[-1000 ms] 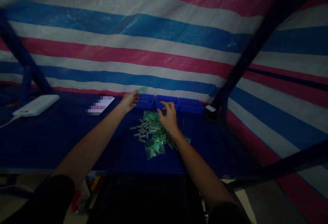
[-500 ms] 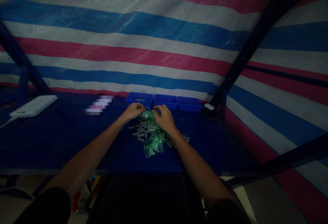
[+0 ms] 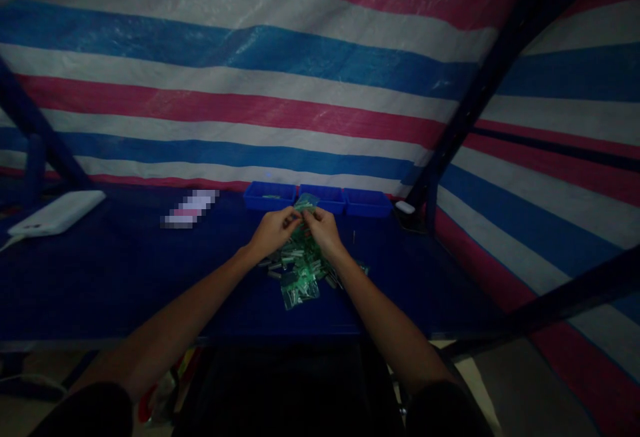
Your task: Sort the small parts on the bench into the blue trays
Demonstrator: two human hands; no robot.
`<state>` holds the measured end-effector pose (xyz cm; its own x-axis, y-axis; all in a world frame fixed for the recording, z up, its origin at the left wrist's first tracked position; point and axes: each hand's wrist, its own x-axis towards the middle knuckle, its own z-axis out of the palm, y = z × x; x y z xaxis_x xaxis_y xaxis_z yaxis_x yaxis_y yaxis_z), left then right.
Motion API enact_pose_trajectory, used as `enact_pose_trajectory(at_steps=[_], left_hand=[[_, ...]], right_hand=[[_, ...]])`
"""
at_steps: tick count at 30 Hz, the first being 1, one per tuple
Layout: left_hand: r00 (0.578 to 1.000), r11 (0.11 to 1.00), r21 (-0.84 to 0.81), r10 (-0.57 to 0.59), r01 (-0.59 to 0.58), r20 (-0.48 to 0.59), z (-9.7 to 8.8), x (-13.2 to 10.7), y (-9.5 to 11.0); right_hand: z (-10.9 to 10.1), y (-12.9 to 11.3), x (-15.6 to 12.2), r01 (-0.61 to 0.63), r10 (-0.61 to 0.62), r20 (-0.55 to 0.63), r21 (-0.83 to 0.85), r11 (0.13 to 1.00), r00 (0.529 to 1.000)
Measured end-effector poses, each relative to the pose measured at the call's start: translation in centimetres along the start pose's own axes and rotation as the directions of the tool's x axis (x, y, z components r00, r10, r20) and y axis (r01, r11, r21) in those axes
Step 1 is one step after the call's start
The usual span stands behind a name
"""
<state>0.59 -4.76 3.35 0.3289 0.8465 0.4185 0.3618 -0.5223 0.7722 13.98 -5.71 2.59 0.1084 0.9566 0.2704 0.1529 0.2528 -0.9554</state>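
One flat white box (image 3: 55, 212) lies near the left edge of the dark blue tabletop (image 3: 125, 270), with a cord trailing off it. A little to its right, toward the back edge, sits a small card (image 3: 190, 208) that is blurred over, so nothing on it can be read. Both arms reach in from the front edge and meet near the middle of the tabletop. The left hand (image 3: 273, 232) and right hand (image 3: 325, 230) are drawn close together, and the fingertips of each pinch one small green bag (image 3: 305, 202), holding it raised just in front of the trays. Beneath the hands lies a heap of green bags (image 3: 300, 280), with loose grey cylinders (image 3: 273, 269) scattered at its left side. Behind, along the back edge, three blue trays (image 3: 270, 195) stand side by side. The leftmost seems to hold a little pale material, and what is in the other two cannot be told in the dim light. The work looks to be at an early stage, with most bags unopened in the heap. Right of the hands lies a thin pin (image 3: 354, 236), and near the back right corner is a small white object (image 3: 404, 207). A dark metal bar (image 3: 470, 104) slants upward there, against a tarpaulin (image 3: 250, 57) striped in red, white and blue. No brand, label or writing is legible anywhere.
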Motion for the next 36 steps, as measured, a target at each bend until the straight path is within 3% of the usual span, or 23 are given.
enact_pose_trajectory(at_steps=[2,4,7,9,14,18,20,23,26,28,30,33,36], left_hand=[[0.991,0.964,-0.230,-0.135,0.130,-0.006,-0.2,0.3,-0.3],[0.955,0.830,-0.482,-0.293,0.280,0.050,-0.5,0.5,-0.5],[0.890,0.615,-0.667,-0.424,0.420,0.170,-1.1,0.8,-0.7],[0.868,0.583,-0.665,-0.444,0.468,0.222,-1.4,0.7,-0.8],[0.844,0.650,-0.541,-0.450,0.534,0.293,-2.0,0.9,-0.7],[0.852,0.667,-0.584,-0.516,0.462,0.085,-3.3,3.1,-0.4],[0.839,0.725,-0.508,-0.544,0.465,-0.010,-4.1,4.5,-0.6],[0.845,0.849,-0.066,-0.529,0.525,-0.078,-4.8,5.4,-1.8],[0.862,0.770,0.417,-0.500,0.484,-0.078,-4.0,4.7,-3.8],[0.866,0.713,0.534,-0.495,0.453,-0.073,-3.1,3.9,-5.2],[0.867,0.730,0.504,-0.492,0.461,-0.081,-2.3,3.3,-6.2],[0.882,0.838,0.279,-0.459,0.469,-0.107,-2.1,3.1,-6.3],[0.939,0.952,0.083,-0.273,0.295,-0.209,-3.0,2.8,-4.8]], right_hand=[[-0.1,0.0,-0.2,0.187,-0.193,-0.012,-0.198,0.962,0.981],[-0.3,-0.1,-0.3,0.337,-0.346,0.044,-0.368,0.867,0.937],[-0.7,-0.1,-0.3,0.397,-0.411,0.091,-0.508,0.764,0.907],[-1.0,0.1,-0.2,0.385,-0.422,0.067,-0.559,0.735,0.904],[-1.4,0.6,0.3,0.407,-0.458,0.059,-0.571,0.713,0.887],[-1.3,0.4,0.4,0.389,-0.470,-0.013,-0.540,0.746,0.883],[-1.3,0.3,0.5,0.366,-0.459,-0.047,-0.535,0.762,0.887],[-1.5,0.3,0.6,0.321,-0.428,-0.076,-0.549,0.772,0.901],[-1.7,0.5,0.7,0.294,-0.390,-0.048,-0.576,0.763,0.920],[-1.7,0.6,0.6,0.287,-0.352,0.009,-0.601,0.746,0.936],[-1.6,0.7,0.5,0.275,-0.300,0.068,-0.626,0.730,0.951],[-1.2,0.7,0.3,0.267,-0.251,0.120,-0.652,0.710,0.961],[-0.9,0.3,0.0,0.276,-0.251,0.132,-0.633,0.723,0.959]])
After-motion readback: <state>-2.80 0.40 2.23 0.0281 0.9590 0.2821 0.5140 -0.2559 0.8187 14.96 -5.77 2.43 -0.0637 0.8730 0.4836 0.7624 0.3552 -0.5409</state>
